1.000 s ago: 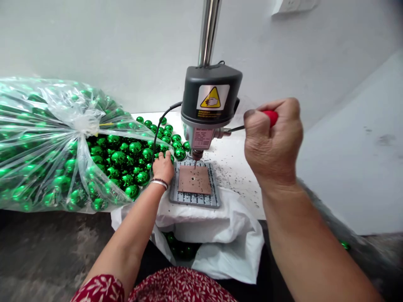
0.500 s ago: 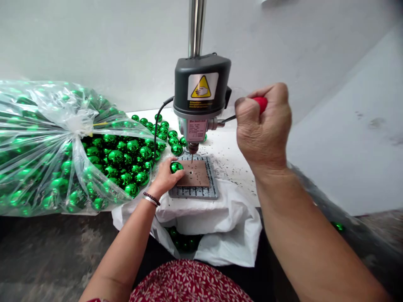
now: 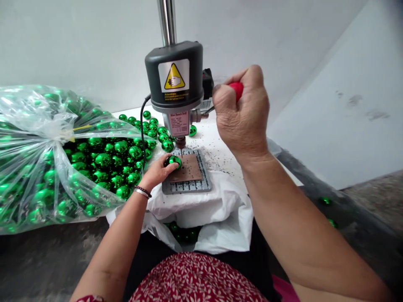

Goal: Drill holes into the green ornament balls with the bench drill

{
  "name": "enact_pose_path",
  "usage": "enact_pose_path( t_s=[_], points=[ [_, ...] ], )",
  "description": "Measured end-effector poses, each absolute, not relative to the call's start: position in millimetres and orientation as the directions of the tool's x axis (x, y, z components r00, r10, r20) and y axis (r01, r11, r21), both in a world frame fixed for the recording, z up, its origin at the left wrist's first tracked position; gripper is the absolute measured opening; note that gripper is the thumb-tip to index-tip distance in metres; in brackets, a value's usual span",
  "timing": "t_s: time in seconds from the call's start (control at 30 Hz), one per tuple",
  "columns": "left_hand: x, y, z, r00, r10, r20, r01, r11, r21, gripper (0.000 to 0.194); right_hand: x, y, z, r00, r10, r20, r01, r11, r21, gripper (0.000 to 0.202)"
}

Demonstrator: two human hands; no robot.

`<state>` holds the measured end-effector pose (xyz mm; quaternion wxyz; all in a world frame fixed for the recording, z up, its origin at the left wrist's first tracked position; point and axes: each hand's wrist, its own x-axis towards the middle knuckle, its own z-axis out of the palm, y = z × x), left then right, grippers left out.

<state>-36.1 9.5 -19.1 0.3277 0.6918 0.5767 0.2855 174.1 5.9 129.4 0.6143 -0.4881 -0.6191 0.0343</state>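
Walls of pale grey (image 3: pixel 94 50) rise beyond a white tabletop (image 3: pixel 217 147) strewn with dark specks to the right of the left hand (image 3: pixel 159 171)'s fingers, and a clear bag (image 3: pixel 28 121) of shiny green balls bulges to their left. Above them, the dark drill head (image 3: pixel 195 84) wears an "Attention" sticker (image 3: pixel 174 75) and a "Bench Drill" label (image 3: pixel 179 121). The right hand (image 3: pixel 244 113)'s fingers clench its red knob (image 3: pixel 236 91); the left's pinch one green ball (image 3: pixel 175 161) at the brown board (image 3: pixel 190 167)'s left edge.

Board (image 3: pixel 187 168) on the base plate (image 3: pixel 204 184), bag (image 3: pixel 56 176) to the left, cloth (image 3: pixel 220 205) in front (apparently balls (image 3: pixel 182 234) inside).
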Motion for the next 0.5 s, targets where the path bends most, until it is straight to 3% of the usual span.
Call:
enact_pose_path(
  t_s=[0.2,0.5],
  points=[
    [-30.7,14.6,-16.0,0.214,0.977,0.001,0.62,-0.136,0.773,0.061,173.1,4.1,130.5,0.26,0.618,0.742,0.564,0.526,-0.636,0.016],
    [-9.7,14.7,1.2,0.301,0.954,0.002,0.741,-0.235,0.628,0.049,172.2,1.5,133.6,0.282,0.627,0.727,0.533,0.527,-0.661,0.015]
  ],
)
